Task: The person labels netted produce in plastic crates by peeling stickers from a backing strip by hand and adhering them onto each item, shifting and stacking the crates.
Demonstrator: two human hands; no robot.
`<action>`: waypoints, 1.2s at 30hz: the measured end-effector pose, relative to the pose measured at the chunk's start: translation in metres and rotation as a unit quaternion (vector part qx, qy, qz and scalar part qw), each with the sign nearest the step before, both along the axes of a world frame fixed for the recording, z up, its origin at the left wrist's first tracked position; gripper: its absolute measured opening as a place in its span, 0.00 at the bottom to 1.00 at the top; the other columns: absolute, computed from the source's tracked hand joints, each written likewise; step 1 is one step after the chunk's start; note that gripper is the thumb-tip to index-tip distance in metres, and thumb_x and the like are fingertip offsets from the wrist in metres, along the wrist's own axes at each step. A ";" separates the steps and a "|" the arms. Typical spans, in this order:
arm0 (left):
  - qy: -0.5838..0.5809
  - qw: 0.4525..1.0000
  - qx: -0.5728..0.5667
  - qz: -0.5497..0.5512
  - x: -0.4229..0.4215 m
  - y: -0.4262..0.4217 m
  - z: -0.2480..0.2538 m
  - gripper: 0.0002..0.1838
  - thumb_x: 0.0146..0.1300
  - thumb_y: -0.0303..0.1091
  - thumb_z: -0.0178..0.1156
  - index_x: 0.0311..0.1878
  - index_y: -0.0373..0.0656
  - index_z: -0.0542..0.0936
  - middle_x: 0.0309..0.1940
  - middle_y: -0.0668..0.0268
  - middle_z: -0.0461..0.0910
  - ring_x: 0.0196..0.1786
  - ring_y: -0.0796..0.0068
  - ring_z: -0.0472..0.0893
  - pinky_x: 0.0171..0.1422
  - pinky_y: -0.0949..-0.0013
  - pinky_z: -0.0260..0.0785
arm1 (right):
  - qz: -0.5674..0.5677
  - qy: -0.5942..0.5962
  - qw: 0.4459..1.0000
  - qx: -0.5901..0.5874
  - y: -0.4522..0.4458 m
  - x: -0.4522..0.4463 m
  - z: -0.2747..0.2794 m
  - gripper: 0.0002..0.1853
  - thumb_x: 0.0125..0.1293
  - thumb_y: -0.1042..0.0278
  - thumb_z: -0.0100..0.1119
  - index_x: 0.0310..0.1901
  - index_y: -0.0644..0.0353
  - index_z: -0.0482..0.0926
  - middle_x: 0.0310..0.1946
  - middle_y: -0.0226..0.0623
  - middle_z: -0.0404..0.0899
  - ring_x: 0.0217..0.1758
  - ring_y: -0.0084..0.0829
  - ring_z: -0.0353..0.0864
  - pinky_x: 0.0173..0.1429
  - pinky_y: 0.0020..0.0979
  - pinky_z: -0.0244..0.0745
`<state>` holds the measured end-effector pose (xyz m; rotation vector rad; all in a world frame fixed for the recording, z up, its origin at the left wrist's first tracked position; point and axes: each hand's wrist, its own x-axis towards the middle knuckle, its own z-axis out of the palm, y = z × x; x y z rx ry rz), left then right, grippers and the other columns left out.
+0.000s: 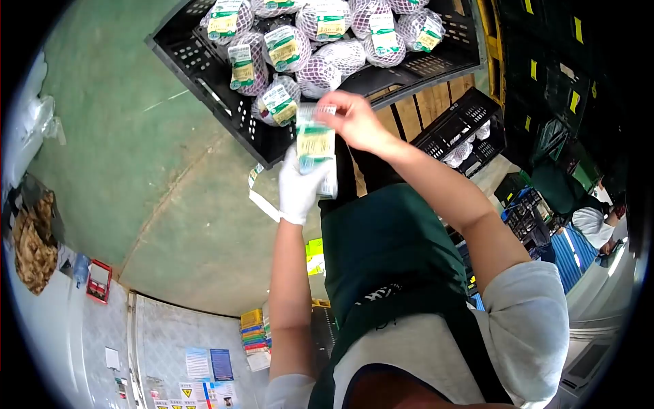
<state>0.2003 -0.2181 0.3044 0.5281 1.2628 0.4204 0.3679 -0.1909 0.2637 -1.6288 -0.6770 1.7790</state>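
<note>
My left hand [300, 187], in a white glove, is wrapped round a stack of green, white and yellow labels [315, 146]. My right hand [354, 121] is bare and pinches the upper edge of the labels between thumb and fingers. A strip of label backing [263, 202] hangs beside my left wrist. Just beyond both hands is a black crate [231, 121] holding several round items in white netting, such as the netted item [276, 101] nearest the labels. Similar labels show on most of them.
A second black crate [463, 126] with netted items sits lower on the right, beside wooden slats [407, 117]. Dark stacked crates [538, 75] line the right side. Another person [591, 225] is at the far right. Posters [197, 365] hang at the lower left.
</note>
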 end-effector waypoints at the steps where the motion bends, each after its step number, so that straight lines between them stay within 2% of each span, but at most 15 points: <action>1: -0.017 0.998 -0.058 -0.025 -0.004 -0.010 -0.001 0.21 0.55 0.22 0.66 0.53 0.35 0.73 0.36 0.67 0.81 0.38 0.84 0.79 0.41 0.79 0.72 | -0.088 -0.087 0.989 0.079 0.003 0.006 -0.020 0.05 0.61 0.73 0.63 0.36 0.64 0.79 0.30 0.30 0.80 0.32 0.18 0.75 0.38 0.23 0.71; 3: -0.016 0.993 -0.108 -0.054 -0.013 -0.025 0.002 0.11 0.58 0.25 0.65 0.44 0.35 0.79 0.33 0.69 0.82 0.34 0.84 0.80 0.40 0.78 0.73 | -0.300 -0.160 0.940 0.032 0.023 0.028 -0.062 0.06 0.61 0.73 0.62 0.38 0.65 0.79 0.33 0.37 0.83 0.35 0.24 0.80 0.40 0.29 0.75; 6: 0.022 0.996 -0.080 -0.039 -0.026 -0.033 0.002 0.12 0.60 0.24 0.62 0.47 0.35 0.78 0.35 0.69 0.82 0.35 0.84 0.79 0.40 0.79 0.72 | -0.023 -0.430 0.899 -0.075 0.028 0.032 -0.111 0.18 0.54 0.61 0.67 0.40 0.65 0.76 0.36 0.44 0.82 0.40 0.40 0.83 0.47 0.38 0.76; 9: 0.034 0.996 -0.084 0.000 -0.032 -0.027 0.003 0.12 0.61 0.24 0.61 0.48 0.35 0.78 0.35 0.69 0.82 0.36 0.85 0.79 0.41 0.79 0.72 | 0.162 -0.508 0.826 -0.184 0.027 0.035 -0.110 0.37 0.48 0.54 0.72 0.52 0.64 0.61 0.51 0.50 0.71 0.55 0.46 0.73 0.55 0.40 0.73; 12: 0.044 0.996 -0.075 -0.008 -0.032 -0.016 0.004 0.11 0.61 0.24 0.61 0.48 0.35 0.79 0.36 0.69 0.81 0.37 0.86 0.79 0.43 0.80 0.71 | 0.097 -0.546 0.827 -0.092 0.022 0.041 -0.097 0.34 0.48 0.56 0.72 0.50 0.62 0.64 0.47 0.45 0.70 0.54 0.45 0.72 0.53 0.42 0.73; 15: 0.079 0.995 -0.026 -0.063 -0.022 -0.013 0.000 0.10 0.62 0.25 0.60 0.47 0.34 0.80 0.40 0.66 0.81 0.41 0.83 0.78 0.46 0.78 0.71 | 0.269 -0.529 0.794 0.134 0.032 0.033 -0.090 0.24 0.47 0.59 0.69 0.44 0.56 0.71 0.46 0.37 0.70 0.53 0.39 0.70 0.48 0.42 0.71; 16: 0.088 0.992 -0.014 -0.086 -0.019 -0.010 -0.002 0.10 0.62 0.25 0.60 0.46 0.34 0.80 0.40 0.66 0.81 0.42 0.83 0.78 0.47 0.77 0.71 | 0.314 -0.567 0.756 0.089 0.030 0.033 -0.117 0.24 0.48 0.58 0.68 0.46 0.55 0.71 0.45 0.37 0.70 0.54 0.38 0.70 0.49 0.42 0.71; 17: 0.116 0.976 0.083 -0.163 -0.016 0.002 0.004 0.10 0.62 0.26 0.60 0.46 0.33 0.80 0.42 0.64 0.81 0.43 0.80 0.78 0.49 0.75 0.71 | 0.291 -0.541 0.789 -0.030 0.037 0.039 -0.118 0.26 0.48 0.58 0.69 0.50 0.53 0.72 0.46 0.38 0.70 0.55 0.39 0.71 0.52 0.41 0.71; 18: 0.089 0.987 0.018 -0.130 -0.012 0.005 0.007 0.09 0.62 0.26 0.59 0.44 0.33 0.80 0.43 0.63 0.81 0.44 0.78 0.78 0.51 0.74 0.70 | 0.299 -0.499 0.809 -0.078 0.048 0.043 -0.115 0.27 0.49 0.58 0.69 0.52 0.51 0.73 0.49 0.40 0.70 0.56 0.40 0.71 0.55 0.41 0.72; 20: 0.105 0.986 0.004 -0.132 -0.011 0.009 0.007 0.08 0.62 0.24 0.58 0.43 0.32 0.81 0.45 0.61 0.81 0.46 0.76 0.78 0.52 0.73 0.70 | 0.350 -0.470 0.808 -0.050 0.051 0.048 -0.146 0.29 0.45 0.54 0.69 0.50 0.53 0.74 0.50 0.43 0.73 0.57 0.42 0.73 0.56 0.43 0.72; 26: 0.098 0.939 0.183 -0.275 0.027 0.029 -0.010 0.08 0.64 0.25 0.56 0.43 0.32 0.79 0.42 0.61 0.80 0.44 0.74 0.78 0.53 0.70 0.70 | -0.112 -0.257 0.953 0.114 -0.005 0.099 -0.039 0.10 0.58 0.66 0.62 0.40 0.61 0.76 0.37 0.37 0.78 0.39 0.31 0.79 0.45 0.31 0.74; 28: 0.141 0.909 0.220 -0.325 0.052 0.046 -0.001 0.09 0.66 0.29 0.55 0.44 0.33 0.79 0.44 0.59 0.79 0.46 0.70 0.77 0.57 0.67 0.68 | -0.335 -0.253 0.901 0.107 -0.072 0.117 -0.028 0.09 0.59 0.66 0.61 0.38 0.62 0.78 0.31 0.39 0.79 0.35 0.32 0.79 0.42 0.31 0.74; 32: 0.191 0.892 0.329 -0.244 0.135 0.079 0.018 0.12 0.69 0.35 0.50 0.44 0.35 0.77 0.39 0.64 0.77 0.42 0.73 0.73 0.50 0.69 0.65 | -0.546 -0.280 0.779 -0.129 -0.256 0.142 -0.034 0.08 0.64 0.65 0.60 0.38 0.60 0.79 0.30 0.34 0.81 0.37 0.24 0.79 0.43 0.28 0.74; 35: 0.140 0.866 0.391 -0.278 0.247 0.082 0.050 0.12 0.69 0.37 0.51 0.38 0.37 0.78 0.33 0.69 0.74 0.36 0.78 0.69 0.43 0.72 0.62 | -0.585 -0.303 0.689 -0.302 -0.418 0.136 -0.091 0.10 0.63 0.61 0.62 0.37 0.59 0.79 0.26 0.27 0.77 0.24 0.19 0.73 0.31 0.24 0.72; 36: 0.117 0.849 0.389 -0.337 0.281 0.083 0.048 0.13 0.68 0.37 0.52 0.37 0.37 0.79 0.31 0.70 0.74 0.33 0.79 0.69 0.40 0.74 0.62 | -0.702 -0.141 0.618 -0.325 -0.438 0.145 -0.072 0.10 0.63 0.62 0.61 0.40 0.58 0.79 0.27 0.29 0.78 0.25 0.23 0.76 0.30 0.27 0.73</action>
